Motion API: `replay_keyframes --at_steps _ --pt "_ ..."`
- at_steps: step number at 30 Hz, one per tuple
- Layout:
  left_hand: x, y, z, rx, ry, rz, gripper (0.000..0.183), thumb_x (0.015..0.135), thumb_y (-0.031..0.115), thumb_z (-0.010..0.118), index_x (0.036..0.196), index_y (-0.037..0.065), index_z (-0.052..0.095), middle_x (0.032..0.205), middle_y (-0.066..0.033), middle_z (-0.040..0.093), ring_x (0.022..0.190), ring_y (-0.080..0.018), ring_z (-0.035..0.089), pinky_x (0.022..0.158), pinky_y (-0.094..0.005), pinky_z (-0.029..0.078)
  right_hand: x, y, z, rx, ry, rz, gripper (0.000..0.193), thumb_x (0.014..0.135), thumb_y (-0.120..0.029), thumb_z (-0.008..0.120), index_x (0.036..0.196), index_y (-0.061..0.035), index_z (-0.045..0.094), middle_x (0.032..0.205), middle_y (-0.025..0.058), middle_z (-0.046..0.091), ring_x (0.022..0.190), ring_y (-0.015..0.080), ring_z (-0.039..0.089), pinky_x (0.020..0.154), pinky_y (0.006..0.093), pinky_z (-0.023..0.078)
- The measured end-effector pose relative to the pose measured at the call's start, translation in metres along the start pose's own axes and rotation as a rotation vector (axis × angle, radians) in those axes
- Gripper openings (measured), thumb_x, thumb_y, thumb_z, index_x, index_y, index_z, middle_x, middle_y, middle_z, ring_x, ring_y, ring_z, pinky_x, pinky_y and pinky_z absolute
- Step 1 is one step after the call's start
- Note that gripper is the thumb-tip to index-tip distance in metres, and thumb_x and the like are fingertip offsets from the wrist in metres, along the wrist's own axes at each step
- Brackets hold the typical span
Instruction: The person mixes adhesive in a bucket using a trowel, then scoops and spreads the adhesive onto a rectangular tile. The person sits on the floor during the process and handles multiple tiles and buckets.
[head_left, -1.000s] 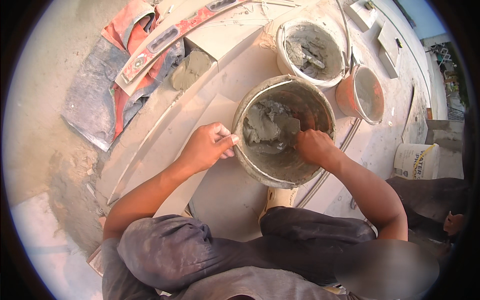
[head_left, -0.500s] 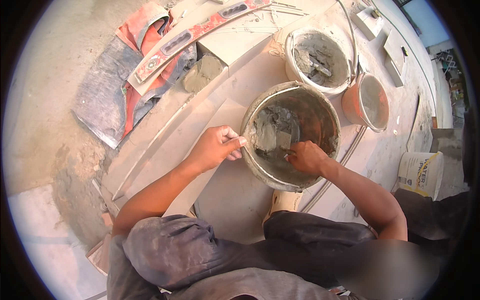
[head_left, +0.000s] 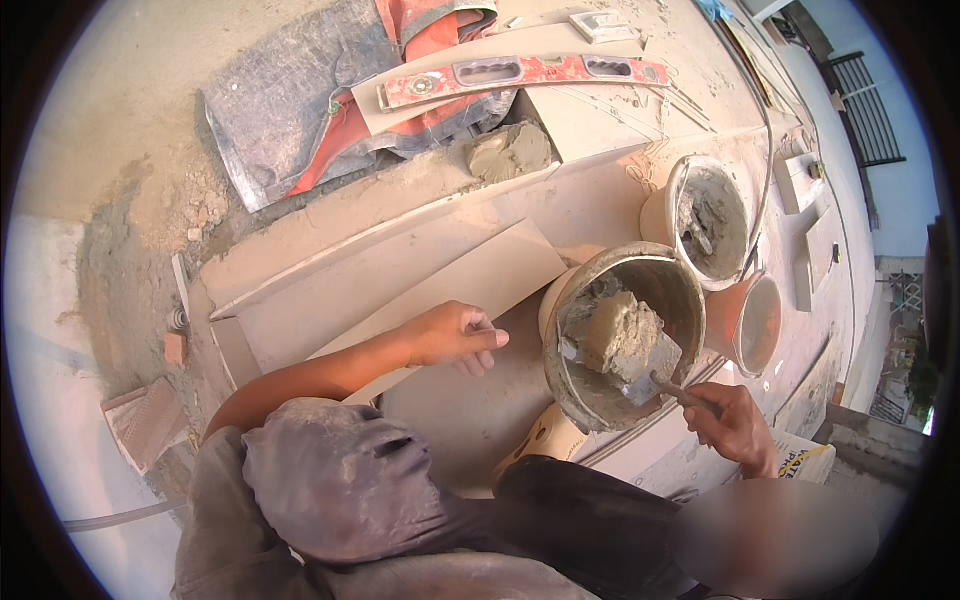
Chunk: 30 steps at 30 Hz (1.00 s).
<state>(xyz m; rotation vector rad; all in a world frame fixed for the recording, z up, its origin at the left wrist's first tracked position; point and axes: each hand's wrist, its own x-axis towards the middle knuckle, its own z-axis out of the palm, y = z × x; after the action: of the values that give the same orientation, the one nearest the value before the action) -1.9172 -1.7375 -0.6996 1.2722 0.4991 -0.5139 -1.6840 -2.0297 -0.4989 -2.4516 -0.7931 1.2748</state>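
My right hand (head_left: 735, 425) is wrapped round the handle of a trowel (head_left: 660, 368). A thick lump of grey mortar (head_left: 615, 333) sits on the trowel's blade, over the mouth of a mortar-smeared bucket (head_left: 556, 375). The lump hides much of the bucket's inside. To the left of the bucket, my left hand (head_left: 458, 338) hangs apart from the rim, its fingers loosely curled and holding nothing. Beneath that hand and forearm lies a long flat tile (head_left: 450, 285).
A pale bucket (head_left: 655, 215) with mortar and an orange bucket (head_left: 757, 322) stand beyond on the right. A red spirit level (head_left: 545, 72) lies on a board at the back, near a grey and red cloth (head_left: 290, 110). A mortar lump (head_left: 510, 152) sits beside it.
My left hand has let go of the bucket's rim and drawn away. My right hand has come up out of the bucket, raising the trowel with mortar on it. The whole view has shifted.
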Motion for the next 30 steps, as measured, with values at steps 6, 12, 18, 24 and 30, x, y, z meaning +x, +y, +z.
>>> replay_keyframes --at_steps 6,12,18,24,30 --pt "-0.027 -0.087 0.016 -0.045 -0.474 -0.245 0.052 0.096 0.041 0.064 0.116 -0.007 0.060 0.098 -0.0181 0.071 0.086 -0.0236 0.071 0.074 -0.0347 0.057 -0.002 -0.057 -0.038 -0.007 0.003 -0.073 0.024 0.090 -0.012 0.062 0.104 0.0071 0.066 0.070 0.0037 0.063 0.054 0.0073 0.056 0.050 0.0234 0.044" --pt "-0.029 -0.110 0.033 0.086 -0.735 -0.163 0.051 0.095 0.042 0.064 0.118 -0.004 0.060 0.100 -0.0168 0.070 0.086 -0.0228 0.071 0.075 -0.0346 0.056 0.119 -0.130 -0.002 -0.261 0.102 -0.405 0.032 0.087 -0.016 0.067 0.111 0.0049 0.066 0.073 0.0044 0.063 0.063 0.0106 0.056 0.060 0.0263 0.046" --pt "-0.029 -0.121 0.040 0.085 -0.755 -0.069 0.051 0.095 0.042 0.064 0.118 -0.004 0.060 0.101 -0.0167 0.070 0.086 -0.0228 0.071 0.074 -0.0346 0.056 0.222 -0.179 0.073 -0.837 0.454 -0.792 0.028 0.083 -0.017 0.070 0.109 -0.0049 0.065 0.093 0.0116 0.065 0.086 0.0320 0.065 0.072 0.0438 0.052" --pt "-0.027 -0.128 0.041 0.074 -0.780 -0.018 0.051 0.095 0.042 0.064 0.119 -0.004 0.060 0.101 -0.0165 0.070 0.086 -0.0227 0.071 0.074 -0.0346 0.056 0.234 -0.178 0.096 -0.952 0.575 -0.902 0.028 0.080 -0.016 0.073 0.106 -0.0084 0.064 0.087 0.0073 0.057 0.081 0.0277 0.060 0.067 0.0417 0.047" --pt "-0.024 -0.130 0.037 0.067 -0.821 -0.003 0.051 0.095 0.042 0.064 0.119 -0.003 0.060 0.101 -0.0164 0.070 0.087 -0.0227 0.071 0.074 -0.0346 0.056 0.210 -0.178 0.084 -0.884 0.544 -0.932 0.030 0.079 -0.012 0.073 0.107 -0.0080 0.063 0.088 0.0083 0.058 0.080 0.0281 0.060 0.068 0.0422 0.046"
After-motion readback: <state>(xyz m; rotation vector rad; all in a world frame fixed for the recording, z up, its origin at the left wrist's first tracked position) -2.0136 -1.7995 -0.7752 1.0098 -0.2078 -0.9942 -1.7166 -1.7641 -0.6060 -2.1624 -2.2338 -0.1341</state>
